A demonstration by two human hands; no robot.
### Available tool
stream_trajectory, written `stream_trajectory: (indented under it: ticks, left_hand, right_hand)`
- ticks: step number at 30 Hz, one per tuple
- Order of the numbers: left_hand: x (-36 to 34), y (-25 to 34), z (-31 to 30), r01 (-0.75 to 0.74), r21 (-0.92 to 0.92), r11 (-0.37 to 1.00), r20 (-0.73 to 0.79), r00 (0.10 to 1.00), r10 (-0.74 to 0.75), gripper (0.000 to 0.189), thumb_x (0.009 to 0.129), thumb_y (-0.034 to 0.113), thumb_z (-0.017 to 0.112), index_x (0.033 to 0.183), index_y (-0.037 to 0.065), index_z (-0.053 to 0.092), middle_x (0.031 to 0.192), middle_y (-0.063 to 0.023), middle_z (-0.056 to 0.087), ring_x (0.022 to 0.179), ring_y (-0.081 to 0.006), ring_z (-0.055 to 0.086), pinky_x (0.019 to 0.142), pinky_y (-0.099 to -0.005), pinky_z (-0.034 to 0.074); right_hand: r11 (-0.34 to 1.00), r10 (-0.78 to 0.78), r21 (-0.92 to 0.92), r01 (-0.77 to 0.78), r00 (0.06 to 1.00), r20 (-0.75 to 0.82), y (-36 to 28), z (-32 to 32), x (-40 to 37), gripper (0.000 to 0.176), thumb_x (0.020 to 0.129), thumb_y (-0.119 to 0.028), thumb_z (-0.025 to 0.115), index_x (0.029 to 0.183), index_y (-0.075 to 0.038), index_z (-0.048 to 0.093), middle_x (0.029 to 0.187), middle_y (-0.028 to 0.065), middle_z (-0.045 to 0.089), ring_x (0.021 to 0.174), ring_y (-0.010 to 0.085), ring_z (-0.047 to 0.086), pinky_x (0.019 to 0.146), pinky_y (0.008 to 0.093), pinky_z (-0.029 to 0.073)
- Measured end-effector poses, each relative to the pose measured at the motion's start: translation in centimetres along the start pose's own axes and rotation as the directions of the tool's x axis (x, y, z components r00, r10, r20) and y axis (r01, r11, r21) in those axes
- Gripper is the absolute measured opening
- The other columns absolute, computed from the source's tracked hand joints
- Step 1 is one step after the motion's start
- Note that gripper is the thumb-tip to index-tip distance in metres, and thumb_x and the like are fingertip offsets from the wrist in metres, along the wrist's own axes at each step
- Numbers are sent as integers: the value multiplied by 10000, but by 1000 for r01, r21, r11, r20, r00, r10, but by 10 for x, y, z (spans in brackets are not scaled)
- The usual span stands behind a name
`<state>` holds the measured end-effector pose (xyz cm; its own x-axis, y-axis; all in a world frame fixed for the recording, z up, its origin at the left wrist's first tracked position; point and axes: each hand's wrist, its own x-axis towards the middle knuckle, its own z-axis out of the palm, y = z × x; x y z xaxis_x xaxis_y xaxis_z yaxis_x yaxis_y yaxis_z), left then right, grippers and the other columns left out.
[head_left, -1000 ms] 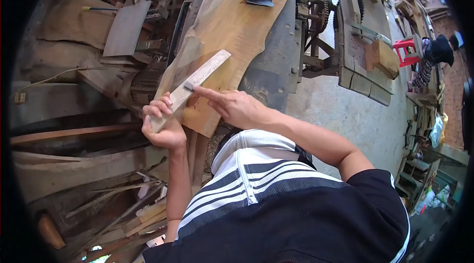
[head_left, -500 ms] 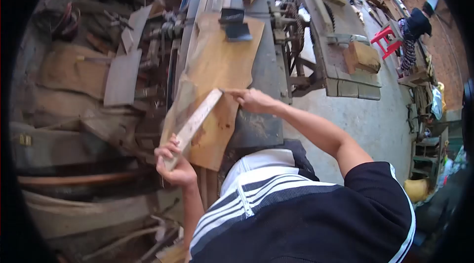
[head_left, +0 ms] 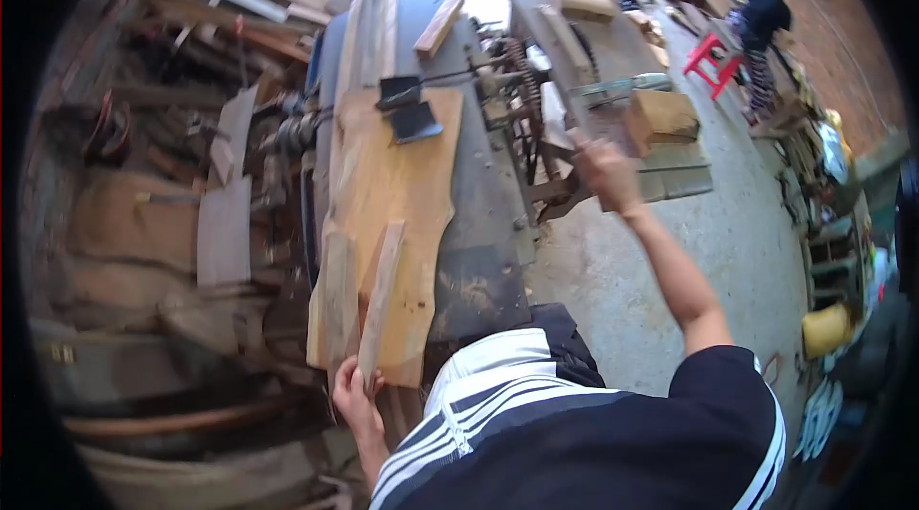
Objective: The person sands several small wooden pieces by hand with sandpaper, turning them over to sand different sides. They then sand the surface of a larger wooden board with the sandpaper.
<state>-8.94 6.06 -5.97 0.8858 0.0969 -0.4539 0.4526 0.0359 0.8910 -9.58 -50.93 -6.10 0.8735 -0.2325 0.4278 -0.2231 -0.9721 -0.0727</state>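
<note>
My left hand (head_left: 358, 399) is closed round the near end of a narrow wooden strip (head_left: 385, 285). The strip lies over a wide wooden slab (head_left: 402, 189) on the long machine table (head_left: 483, 213). Close beside it on the left is another greyish strip (head_left: 337, 285). My right hand (head_left: 607, 171) is raised out to the right, between the two machine tables. Motion smears its fingers, so I cannot make out whether it holds anything. On the far part of the slab sits a dark metal piece (head_left: 415, 123).
To the right is a second machine table (head_left: 603, 50) bearing a wooden block (head_left: 665, 117). A short wooden bar (head_left: 440, 24) lies beyond the slab. Boards are piled at left. A person (head_left: 764, 31) is by a red stool (head_left: 713, 62) at the far right.
My right hand has left the strip's far end and swung out to the right. My left hand has lowered the strip toward me over the slab. The view has shifted.
</note>
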Motion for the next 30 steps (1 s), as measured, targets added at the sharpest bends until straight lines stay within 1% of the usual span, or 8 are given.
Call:
stream_trajectory:
  ticks: [4,6,11,14,16,17,25,30]
  left_hand:
    - [-3,10,10,-41,325,945,97,995,10,353,953,62,617,1303,28,580,1139,-82,639,869,-201,662,700,-293,544]
    - [1,2,11,-520,706,481,310,837,451,448,894,101,701,1321,51,575,1137,-128,638,967,-305,650,838,-386,533]
    - [-5,4,13,-357,836,417,184,898,399,530,871,201,744,1344,47,558,1062,-184,638,1050,-374,633,944,-432,492]
    - [0,0,9,-517,647,560,363,855,370,474,975,313,634,1357,43,553,800,-117,615,784,-277,646,765,-382,522]
    - [-10,16,10,182,181,967,438,865,-245,525,1049,446,462,1343,21,557,642,-22,520,555,-116,502,565,-269,444]
    - [-19,18,22,206,56,977,434,876,-210,556,1070,493,368,1324,39,568,559,58,373,464,-44,293,467,-217,284]
    - [-15,23,26,136,-140,981,528,848,-43,578,1077,476,367,1358,-2,533,563,46,383,474,-61,303,481,-231,295]
    - [-1,12,21,378,-121,918,415,859,-299,518,1086,453,379,1286,10,556,609,15,489,405,-32,325,419,-211,291]
  right_hand:
    - [945,164,-316,-84,958,234,63,-5,7,510,949,-121,532,1451,-213,525,1137,98,581,1092,285,564,906,422,470]
    - [904,-95,-412,117,993,72,78,23,-10,507,932,-139,509,1436,-189,524,1274,99,530,1253,287,481,1064,418,385]
    - [952,105,-303,-45,977,185,60,49,-12,548,910,-111,499,1453,-181,508,1415,88,471,1370,289,389,1135,461,323]
    - [927,-4,-375,0,1000,-8,24,29,0,544,922,-119,515,1457,-216,510,1452,83,450,1408,292,358,1158,531,272]
    - [980,-28,-199,13,997,-73,-5,31,0,529,940,-141,537,1456,-254,512,1441,86,459,1422,289,348,1165,576,231]
    - [988,-45,-147,37,998,-51,-21,32,1,492,958,-177,562,1439,-270,522,1440,86,458,1417,299,349,1166,562,231]
    - [916,-304,276,292,953,1,-159,37,-9,462,941,-139,616,1390,-222,549,1399,120,458,1373,346,378,1135,497,303]
    - [872,-355,381,306,932,65,-181,43,-22,424,945,-115,604,1362,-191,577,1398,124,467,1368,347,399,1108,475,349]
